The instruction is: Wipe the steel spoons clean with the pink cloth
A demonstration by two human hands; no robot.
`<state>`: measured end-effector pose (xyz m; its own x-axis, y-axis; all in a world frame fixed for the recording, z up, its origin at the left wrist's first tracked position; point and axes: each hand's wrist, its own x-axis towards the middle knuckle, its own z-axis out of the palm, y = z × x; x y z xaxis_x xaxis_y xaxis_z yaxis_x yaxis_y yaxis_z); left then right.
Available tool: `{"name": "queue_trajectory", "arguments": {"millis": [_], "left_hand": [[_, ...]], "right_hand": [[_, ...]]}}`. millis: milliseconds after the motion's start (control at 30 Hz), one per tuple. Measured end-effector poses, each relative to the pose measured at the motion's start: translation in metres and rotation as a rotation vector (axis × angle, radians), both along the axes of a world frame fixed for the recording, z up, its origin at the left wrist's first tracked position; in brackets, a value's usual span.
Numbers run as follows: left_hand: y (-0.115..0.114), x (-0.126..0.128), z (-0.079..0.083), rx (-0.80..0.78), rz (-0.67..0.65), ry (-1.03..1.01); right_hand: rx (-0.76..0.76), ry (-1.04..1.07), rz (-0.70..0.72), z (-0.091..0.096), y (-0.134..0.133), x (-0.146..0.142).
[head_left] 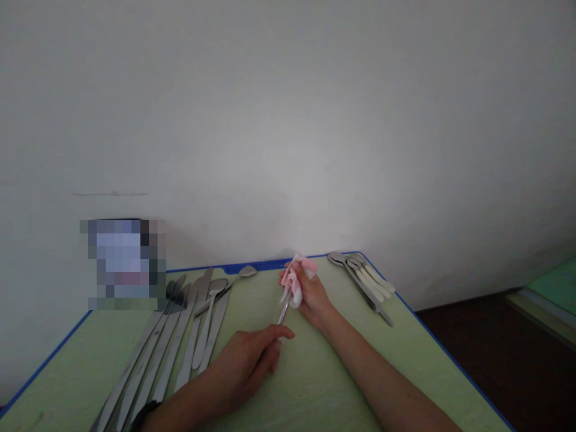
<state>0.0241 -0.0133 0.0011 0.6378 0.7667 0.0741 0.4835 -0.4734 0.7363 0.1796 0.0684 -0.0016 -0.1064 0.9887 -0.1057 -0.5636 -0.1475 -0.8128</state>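
Observation:
My left hand, with a dark band at its wrist, is closed round the lower end of a thin metal piece of cutlery. The other end of that piece disappears inside a pink and white cloth, so its kind is hidden. My right hand grips the cloth, bunched around the metal. Both hands are above the middle of a pale green table. Left of them lie several table knives, a spoon and a second spoon lying across.
On the right, metal spoons lie beside several white-handled forks. A blurred-out upright object stands at the back left. Behind the blue table edge rises a white wall. Dark floor shows on the right.

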Motion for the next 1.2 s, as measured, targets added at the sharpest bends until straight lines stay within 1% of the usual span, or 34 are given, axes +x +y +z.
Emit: {"name": "queue_trajectory", "arguments": {"millis": [133, 300, 400, 600, 767, 867, 933, 1033, 1100, 1200], "left_hand": [[0.001, 0.000, -0.001, 0.025, 0.036, 0.011], [0.001, 0.000, 0.003, -0.001, 0.044, 0.013], [0.001, 0.000, 0.005, 0.006, 0.058, 0.019], [0.002, -0.001, 0.005, -0.005, 0.053, 0.002], [-0.001, -0.002, 0.011, -0.020, 0.023, 0.031], [-0.001, -0.002, 0.012, -0.025, -0.009, 0.014], [0.000, -0.002, 0.009, -0.019, -0.030, -0.026], [0.002, -0.002, 0.004, -0.012, -0.046, -0.075], [0.002, -0.002, 0.002, -0.018, -0.041, -0.086], [0.002, -0.001, 0.000, -0.026, -0.012, -0.095]], "right_hand": [[-0.012, 0.004, 0.078, -0.001, 0.001, 0.004], [-0.016, -0.008, 0.095, -0.002, 0.001, 0.003], [-0.021, -0.011, 0.066, -0.003, 0.001, 0.001], [-0.009, 0.043, -0.064, -0.003, 0.002, -0.001], [-0.013, 0.069, -0.087, -0.002, 0.003, 0.000], [-0.023, 0.088, -0.084, -0.002, 0.003, 0.001], [-0.027, 0.099, -0.061, -0.002, 0.003, 0.002], [-0.048, 0.083, 0.034, -0.002, 0.004, 0.006], [-0.061, 0.073, 0.098, -0.001, 0.003, 0.009], [-0.064, 0.072, 0.156, -0.001, 0.003, 0.013]]}}
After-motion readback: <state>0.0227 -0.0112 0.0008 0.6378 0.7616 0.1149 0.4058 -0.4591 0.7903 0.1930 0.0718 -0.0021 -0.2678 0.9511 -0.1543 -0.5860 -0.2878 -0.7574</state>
